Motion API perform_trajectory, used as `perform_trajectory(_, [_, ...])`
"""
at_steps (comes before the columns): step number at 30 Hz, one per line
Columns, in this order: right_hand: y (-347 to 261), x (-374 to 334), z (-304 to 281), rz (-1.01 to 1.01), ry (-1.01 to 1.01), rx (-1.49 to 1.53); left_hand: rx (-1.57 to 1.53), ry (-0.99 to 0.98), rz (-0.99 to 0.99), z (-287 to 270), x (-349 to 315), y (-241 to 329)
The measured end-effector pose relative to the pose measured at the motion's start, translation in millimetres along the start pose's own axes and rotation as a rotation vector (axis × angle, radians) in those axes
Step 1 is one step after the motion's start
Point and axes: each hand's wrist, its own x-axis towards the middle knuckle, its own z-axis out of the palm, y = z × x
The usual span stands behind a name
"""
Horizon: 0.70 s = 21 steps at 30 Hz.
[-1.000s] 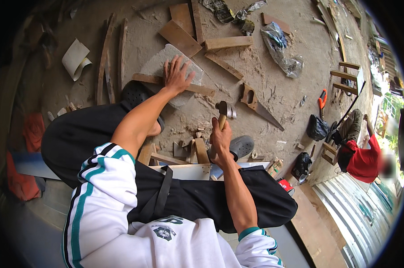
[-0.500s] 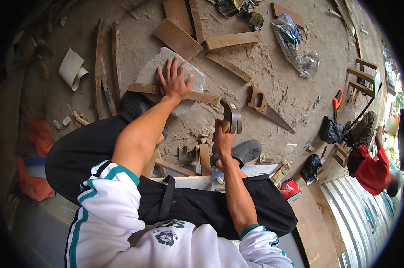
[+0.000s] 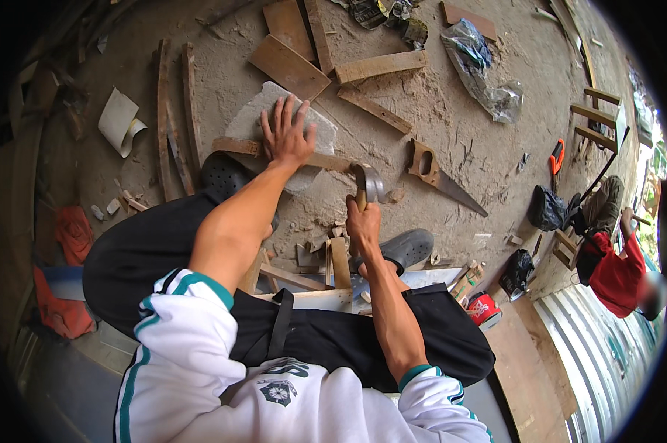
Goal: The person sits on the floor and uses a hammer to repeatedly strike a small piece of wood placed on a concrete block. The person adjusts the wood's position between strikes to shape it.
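Note:
My left hand (image 3: 288, 136) lies with spread fingers on a pale stone slab (image 3: 251, 117), its heel pressing across a narrow wooden strip (image 3: 332, 162). The strip rests over the slab. My right hand (image 3: 364, 221) is wrapped round the handle of a claw hammer (image 3: 370, 183). The hammer's head is at the strip's right end; whether they touch I cannot tell. To the right, a handsaw (image 3: 425, 164) with a wooden handle lies on the dirt floor.
Wooden boards (image 3: 289, 65) and a thick offcut (image 3: 381, 66) lie beyond the slab. Long battens (image 3: 163, 118) are at the left, a crumpled plastic bag (image 3: 475, 70) at the far right. A black bag (image 3: 547, 213) lies near a person in red (image 3: 615, 269). Wood pieces lie between my legs.
The hammer has swung down and left, its head now at the strip's right end. My left hand stays flat on the strip and slab.

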Motion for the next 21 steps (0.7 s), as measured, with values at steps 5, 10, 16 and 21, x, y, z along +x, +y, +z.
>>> perform_trajectory(5, [-27.0, -22.2, -9.1, -0.062, 0.066, 0.400, 0.017, -0.009, -0.017, 1.2, 6.4, -6.4])
perform_trajectory(10, [-25.5, -21.3, 8.8, -0.065, 0.157, 0.388, 0.072, -0.027, -0.031, -0.2, 4.0, 0.8])
perform_trajectory(16, [-29.1, -19.0, -13.1, 0.016, 0.055, 0.449, 0.029, -0.011, -0.025, 1.5, 7.1, -4.9])
perform_trajectory(21, [2.3, -1.9, 4.1, -0.041, 0.033, 0.382, 0.069, -0.024, -0.016, -0.8, 10.3, 3.3])
